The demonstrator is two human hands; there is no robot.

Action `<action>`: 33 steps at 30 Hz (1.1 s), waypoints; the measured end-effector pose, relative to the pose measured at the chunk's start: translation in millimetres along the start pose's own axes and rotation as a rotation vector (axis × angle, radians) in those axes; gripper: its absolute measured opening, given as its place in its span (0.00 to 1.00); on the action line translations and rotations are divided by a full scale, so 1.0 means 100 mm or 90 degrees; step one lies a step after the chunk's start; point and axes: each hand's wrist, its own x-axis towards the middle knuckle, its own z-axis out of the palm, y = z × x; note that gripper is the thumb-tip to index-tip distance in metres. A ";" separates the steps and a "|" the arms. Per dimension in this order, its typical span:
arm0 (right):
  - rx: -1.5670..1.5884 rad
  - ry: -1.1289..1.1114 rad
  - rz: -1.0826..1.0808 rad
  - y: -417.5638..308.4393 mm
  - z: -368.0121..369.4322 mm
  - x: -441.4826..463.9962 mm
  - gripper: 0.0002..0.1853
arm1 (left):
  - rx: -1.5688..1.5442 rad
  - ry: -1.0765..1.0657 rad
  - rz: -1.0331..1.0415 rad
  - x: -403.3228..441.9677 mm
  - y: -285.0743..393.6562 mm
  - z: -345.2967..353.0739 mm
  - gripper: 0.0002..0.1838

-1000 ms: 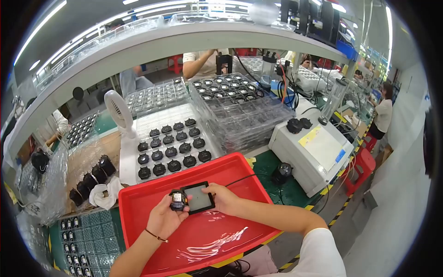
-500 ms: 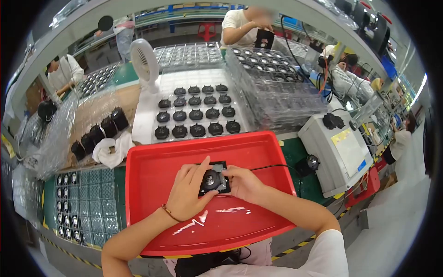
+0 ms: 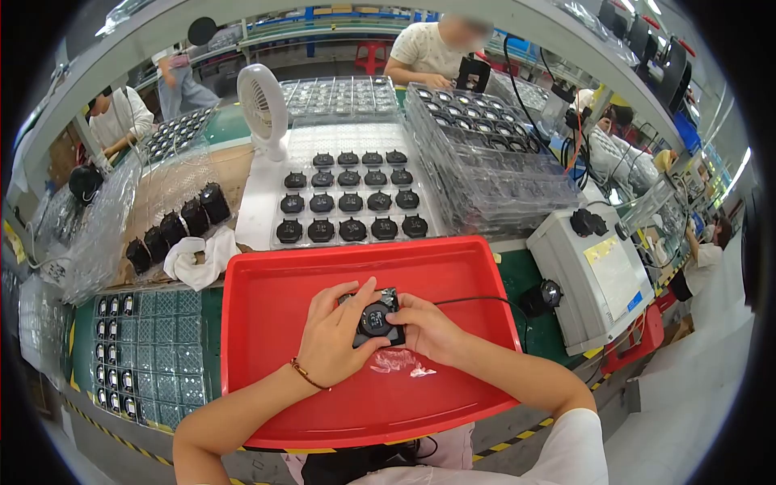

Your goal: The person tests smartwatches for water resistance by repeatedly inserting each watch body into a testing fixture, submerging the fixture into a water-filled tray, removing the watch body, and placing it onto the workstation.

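Observation:
A square black fixture [image 3: 394, 335] with a round black watch-like part [image 3: 375, 320] seated in its middle is held over a red tray [image 3: 267, 388]. My left hand [image 3: 333, 335] grips it from the left, fingers along the far edge and thumb at the near edge. From the right, my right hand [image 3: 428, 325] holds the fixture with its thumb pressed on the round part; its other fingers are partly hidden. A black cable [image 3: 477, 299] runs right from near the fixture. Crumpled clear film [image 3: 394, 364] lies in the tray just below my hands.
Beyond the tray stands a clear tray of similar round black parts [image 3: 350, 202], beside stacked clear trays [image 3: 485, 178]. A white fan [image 3: 263, 105], white cloth [image 3: 200, 263] and partly filled tray [image 3: 166, 347] are left; a grey box [image 3: 586, 275] is right. A co-worker [image 3: 424, 52] sits opposite.
My right thumb has moved from the fixture's right edge onto the round part. The bright film or glare in the tray looks different. The co-worker opposite has lowered a hand.

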 end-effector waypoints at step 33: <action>-0.056 0.035 0.007 0.06 -0.05 0.03 0.15 | -0.879 -0.096 -0.680 0.05 -0.19 0.02 0.22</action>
